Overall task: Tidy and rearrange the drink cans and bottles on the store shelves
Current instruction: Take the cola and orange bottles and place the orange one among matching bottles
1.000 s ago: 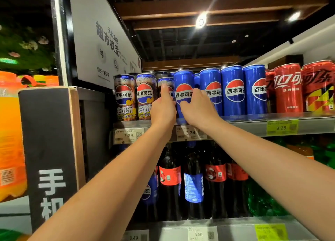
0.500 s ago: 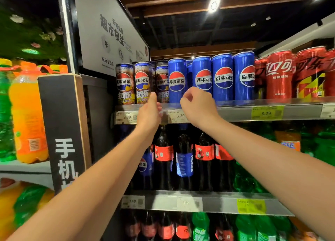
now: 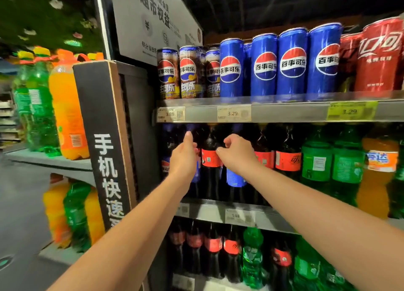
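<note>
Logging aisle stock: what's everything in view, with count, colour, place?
blue cans: four in front, blue, top shelf
dark cans: three, brown and yellow, top shelf left
red cans: at least two, red, top shelf right
price tags: two white, one yellow, top rail
cola bottles: several, dark, middle shelf
green bottles: at least two, green, middle shelf
orange bottle: one, orange, middle shelf right
sign post: one, black, left of shelves
left hand: one, open, before cola bottles
right hand: one, loosely curled, before cola bottles
</note>
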`<state>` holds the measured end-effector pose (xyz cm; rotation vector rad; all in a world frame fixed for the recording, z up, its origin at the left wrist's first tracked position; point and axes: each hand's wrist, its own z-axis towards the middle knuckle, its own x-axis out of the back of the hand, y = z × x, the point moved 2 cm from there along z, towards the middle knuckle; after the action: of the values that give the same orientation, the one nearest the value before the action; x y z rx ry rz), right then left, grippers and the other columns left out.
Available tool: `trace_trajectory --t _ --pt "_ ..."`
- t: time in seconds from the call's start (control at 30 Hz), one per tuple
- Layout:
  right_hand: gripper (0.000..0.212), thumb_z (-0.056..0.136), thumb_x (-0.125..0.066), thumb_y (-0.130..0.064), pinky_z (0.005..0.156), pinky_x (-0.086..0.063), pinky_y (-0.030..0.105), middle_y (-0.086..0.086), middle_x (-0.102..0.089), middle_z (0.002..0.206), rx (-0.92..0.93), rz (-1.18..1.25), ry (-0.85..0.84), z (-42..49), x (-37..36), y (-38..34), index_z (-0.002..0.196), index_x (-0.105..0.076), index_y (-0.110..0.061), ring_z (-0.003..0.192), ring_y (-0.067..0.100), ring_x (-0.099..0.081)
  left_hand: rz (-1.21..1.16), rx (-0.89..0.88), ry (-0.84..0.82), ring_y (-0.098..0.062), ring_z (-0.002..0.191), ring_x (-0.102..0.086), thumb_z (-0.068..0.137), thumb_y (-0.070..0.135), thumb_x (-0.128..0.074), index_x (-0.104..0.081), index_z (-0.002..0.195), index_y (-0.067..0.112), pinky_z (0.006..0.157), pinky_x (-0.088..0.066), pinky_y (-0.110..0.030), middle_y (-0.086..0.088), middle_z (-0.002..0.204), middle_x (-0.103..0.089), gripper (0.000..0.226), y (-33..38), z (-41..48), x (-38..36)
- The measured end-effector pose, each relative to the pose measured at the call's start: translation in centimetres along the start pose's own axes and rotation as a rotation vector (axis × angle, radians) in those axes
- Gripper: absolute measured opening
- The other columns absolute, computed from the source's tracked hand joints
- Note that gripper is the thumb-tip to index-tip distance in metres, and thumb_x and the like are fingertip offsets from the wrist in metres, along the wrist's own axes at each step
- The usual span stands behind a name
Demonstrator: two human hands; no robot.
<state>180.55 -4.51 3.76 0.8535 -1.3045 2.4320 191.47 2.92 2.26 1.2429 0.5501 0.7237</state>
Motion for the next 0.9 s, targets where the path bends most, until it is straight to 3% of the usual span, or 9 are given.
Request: trace_trajectory --t 0.1,0.2,0.37,0.5,0.7,0.8,0.9 --pt "0.046 0.086 -0.058 -0.024 0.085 -0.042 0.032 0.009 -0.057 0.127 -0.024 0.008 0.03 1.1 -1.4 -0.6 0.129 -0.051 -0.008 0.112 0.028 -0.055 0.015 0.017 -0.005 -0.019 0.101 -0.059 0.095 0.056 -0.03 -0.059 0.102 0.02 0.098 -0.045 -0.043 0.003 0.102 -0.062 0.047 -0.7 1.1 0.8" --pt "0.036 0.085 -0.059 -0.027 0.077 -0.043 0.034 0.01 -0.059 0.116 -0.038 -0.017 0.091 2.1 -2.6 -1.5 0.115 -0.053 -0.009 0.099 0.029 -0.056 0.031 0.015 -0.019 -0.018 0.098 -0.06 0.095 0.056 -0.03 -0.058 0.087 0.024 0.097 -0.046 -0.044 0.004 0.095 -0.062 0.043 -1.4 2.5 1.2" --pt "0.034 0.085 -0.06 -0.035 0.074 -0.042 0.035 0.008 -0.057 0.106 -0.132 -0.074 0.158 3.5 -3.4 -2.9 0.105 -0.051 -0.01 0.097 0.031 -0.055 -0.014 0.001 -0.07 -0.019 0.103 -0.059 0.094 0.057 -0.031 -0.06 0.115 0.016 0.098 -0.046 -0.043 0.003 0.106 -0.062 0.054 -2.3 3.8 1.4" --pt "0.028 0.086 -0.062 -0.037 0.07 -0.037 0.032 0.007 -0.055 0.096 -0.206 -0.129 0.174 4.0 -3.6 -3.8 0.091 -0.049 -0.013 0.085 0.028 -0.05 -0.02 -0.019 -0.113 -0.018 0.098 -0.06 0.096 0.055 -0.03 -0.058 0.108 0.022 0.088 -0.047 -0.037 0.01 0.093 -0.058 0.045 -3.0 4.5 1.4" --pt "0.047 0.079 -0.07 -0.044 0.071 -0.04 0.032 0.012 -0.062 0.115 -0.252 -0.195 0.184 4.7 -3.9 -4.2 0.108 -0.058 -0.009 0.107 0.034 -0.059 -0.069 -0.03 -0.175 -0.018 0.088 -0.059 0.094 0.058 -0.031 -0.053 0.082 0.032 0.091 -0.049 -0.042 0.0 0.095 -0.064 0.036 -3.6 5.2 1.3" --pt "0.063 0.072 -0.074 -0.051 0.072 -0.042 0.034 0.012 -0.062 0.117 -0.267 -0.23 0.156 4.7 -4.1 -4.1 0.114 -0.057 -0.007 0.109 0.034 -0.059 -0.079 -0.048 -0.198 -0.016 0.084 -0.057 0.094 0.056 -0.032 -0.052 0.08 0.035 0.086 -0.048 -0.039 0.001 0.092 -0.062 0.033 -3.6 5.4 1.2" --pt "0.065 0.069 -0.076 -0.052 0.074 -0.042 0.033 0.011 -0.061 0.117 -0.277 -0.267 0.1 4.6 -4.3 -4.0 0.114 -0.056 -0.01 0.11 0.033 -0.058 -0.079 -0.057 -0.209 -0.016 0.085 -0.057 0.095 0.055 -0.031 -0.052 0.081 0.036 0.085 -0.048 -0.039 0.0 0.092 -0.062 0.032 -3.7 5.7 1.2"
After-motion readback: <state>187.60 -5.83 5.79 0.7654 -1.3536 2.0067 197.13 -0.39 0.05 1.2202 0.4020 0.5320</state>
